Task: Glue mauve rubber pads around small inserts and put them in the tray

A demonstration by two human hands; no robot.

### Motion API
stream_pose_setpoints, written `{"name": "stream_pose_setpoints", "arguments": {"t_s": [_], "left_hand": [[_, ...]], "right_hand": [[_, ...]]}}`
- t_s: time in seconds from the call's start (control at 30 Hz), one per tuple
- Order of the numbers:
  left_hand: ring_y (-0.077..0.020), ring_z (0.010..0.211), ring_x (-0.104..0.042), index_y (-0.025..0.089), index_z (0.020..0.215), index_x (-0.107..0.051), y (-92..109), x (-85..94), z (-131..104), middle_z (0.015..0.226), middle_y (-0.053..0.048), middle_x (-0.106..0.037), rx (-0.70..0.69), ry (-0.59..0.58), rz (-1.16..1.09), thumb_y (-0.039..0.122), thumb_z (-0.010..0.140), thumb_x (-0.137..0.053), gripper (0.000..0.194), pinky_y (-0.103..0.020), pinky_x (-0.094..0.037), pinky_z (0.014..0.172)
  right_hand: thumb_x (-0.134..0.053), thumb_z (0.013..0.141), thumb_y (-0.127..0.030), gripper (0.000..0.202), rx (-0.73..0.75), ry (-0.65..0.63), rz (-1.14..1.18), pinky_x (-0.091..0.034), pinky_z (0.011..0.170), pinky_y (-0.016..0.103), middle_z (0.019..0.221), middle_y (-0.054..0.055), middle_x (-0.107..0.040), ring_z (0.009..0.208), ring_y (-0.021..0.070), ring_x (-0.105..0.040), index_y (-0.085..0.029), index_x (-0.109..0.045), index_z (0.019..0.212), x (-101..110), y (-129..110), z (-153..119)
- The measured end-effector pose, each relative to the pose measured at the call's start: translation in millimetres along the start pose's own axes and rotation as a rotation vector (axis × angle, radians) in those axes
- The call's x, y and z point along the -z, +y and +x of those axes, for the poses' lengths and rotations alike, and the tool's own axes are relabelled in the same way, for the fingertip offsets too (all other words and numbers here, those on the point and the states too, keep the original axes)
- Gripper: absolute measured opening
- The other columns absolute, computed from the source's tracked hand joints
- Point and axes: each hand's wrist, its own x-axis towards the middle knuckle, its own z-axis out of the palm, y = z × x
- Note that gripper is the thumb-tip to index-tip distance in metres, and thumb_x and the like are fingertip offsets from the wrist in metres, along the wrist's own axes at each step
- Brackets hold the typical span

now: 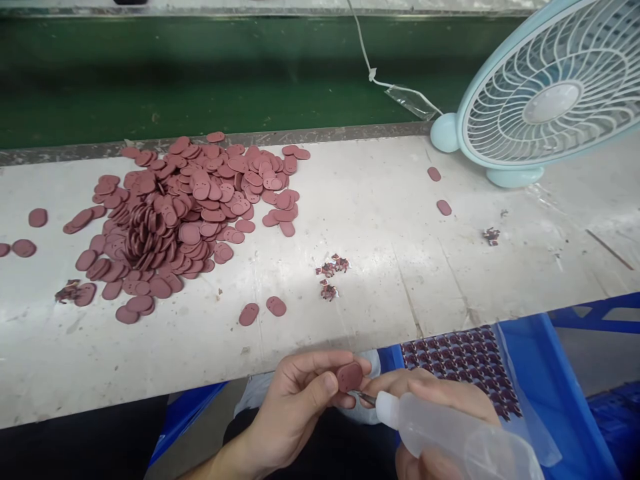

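Note:
Between the thumb and fingers of my left hand [305,403] is a small reddish-brown oval piece [350,377] with tiny holes, held just beyond the table's front edge. My right hand [445,393] wraps round a translucent squeeze bottle [445,433] with a white cap and a thin dark nozzle tip [367,399]. That tip points left and comes close to the oval piece's lower edge; whether they touch I cannot tell. A large heap of similar oval pieces [190,213] lies on the left of the white table [350,200].
A light-blue fan [555,100] stands at the right, its white cord [363,40] crossing the green strip behind. Small brown figure-like pieces [329,290] and a few loose ovals dot the table. Below right, a blue crate [555,393] holds rows of brown pieces [465,360].

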Motion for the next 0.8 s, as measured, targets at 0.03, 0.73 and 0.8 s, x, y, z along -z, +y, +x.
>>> {"name": "stream_pose_setpoints", "arguments": {"t_s": [0.03,0.73,0.8], "left_hand": [[-0.0169,0.093,-0.077,0.021,0.106,-0.081,0,0.1,0,0.112,-0.012,-0.08,0.0,0.004,0.003,0.032,0.088,-0.078,0.021,-0.018,-0.06,0.076],[-0.0217,0.106,-0.076,0.022,0.113,-0.078,5,10.1,-7,0.121,-0.011,-0.078,-0.097,-0.052,-0.06,0.026,0.096,-0.068,0.021,-0.019,-0.06,0.082],[-0.0218,0.107,-0.076,0.023,0.114,-0.078,5,10.6,-8,0.122,-0.011,-0.077,-0.109,-0.074,-0.067,0.024,0.097,-0.066,0.021,-0.018,-0.06,0.082]], "right_hand": [[-0.056,0.091,-0.058,0.026,0.027,0.021,0.048,-0.059,0.057,0.043,0.07,0.0,-0.068,0.063,0.028,-0.071,-0.046,-0.065,0.112,-3,-3,1],[-0.058,0.08,-0.01,0.032,-0.918,-0.244,1.95,-0.048,0.03,0.013,0.064,-0.01,-0.041,0.048,0.0099,-0.053,-0.026,-0.048,0.106,74,59,134],[-0.056,0.078,-0.003,0.036,-0.917,-0.27,1.984,-0.048,0.03,0.012,0.063,-0.01,-0.042,0.047,0.0089,-0.053,-0.026,-0.049,0.105,75,61,136]]}}
